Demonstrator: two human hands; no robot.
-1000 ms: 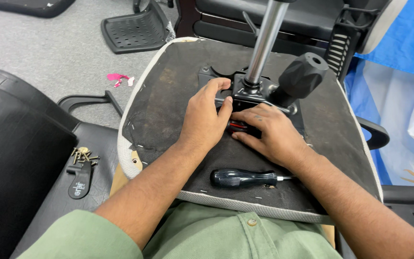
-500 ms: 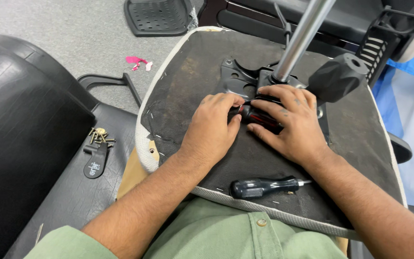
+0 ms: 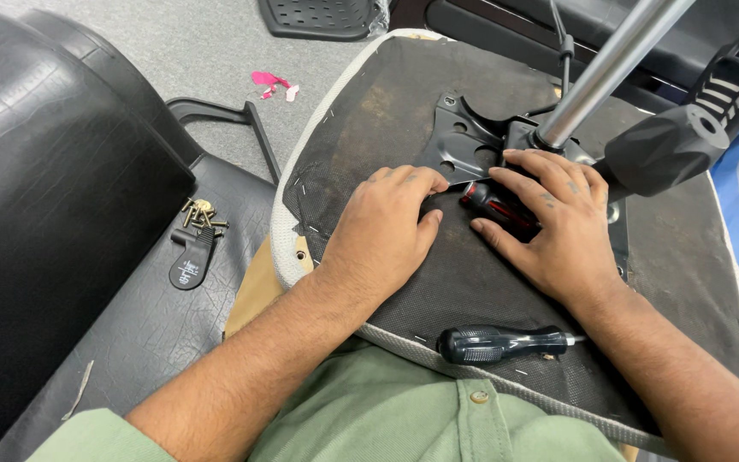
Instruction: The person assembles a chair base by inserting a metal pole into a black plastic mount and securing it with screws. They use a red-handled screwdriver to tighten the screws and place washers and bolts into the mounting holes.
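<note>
Red-and-black screwdriver lies centre frame on the upturned chair seat underside, beside the black metal bracket; right hand curls loosely over its handle, left hand rests flat, fingers half spread, tips at its near end. Black screwdriver lies lower centre, loose screws left on the black cushion.

Landmark: chair seat.
On seat, near edge: screwdriver.
On seat, middle: metal plate.
Left of seat: screws.
</note>
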